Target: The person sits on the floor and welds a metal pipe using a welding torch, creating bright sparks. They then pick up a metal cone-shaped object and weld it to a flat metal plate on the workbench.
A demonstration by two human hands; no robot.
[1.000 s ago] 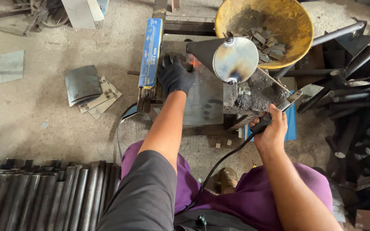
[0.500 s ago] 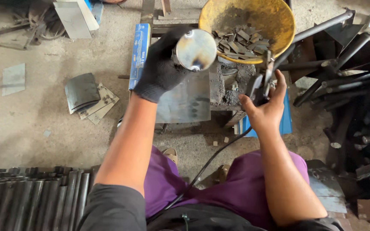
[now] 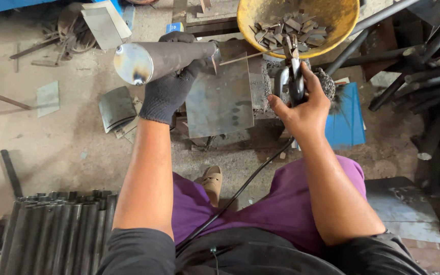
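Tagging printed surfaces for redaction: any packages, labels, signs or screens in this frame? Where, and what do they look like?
Small blue box-like package: on the floor at top centre, just above the gloved left hand; blue with a pale patch, too small to read.
Blue flat panel: right of the right hand, on the floor; plain blue, no label visible.
No signs or screens in view.

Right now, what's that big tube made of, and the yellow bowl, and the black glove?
The tube looks like bare grey steel: dull sheen, with burnt blue-brown marks on its capped end. The yellow bowl seems to be painted metal, though worn plastic is possible; its rim is scuffed and dirty. The glove on the left hand looks like knitted black fabric.
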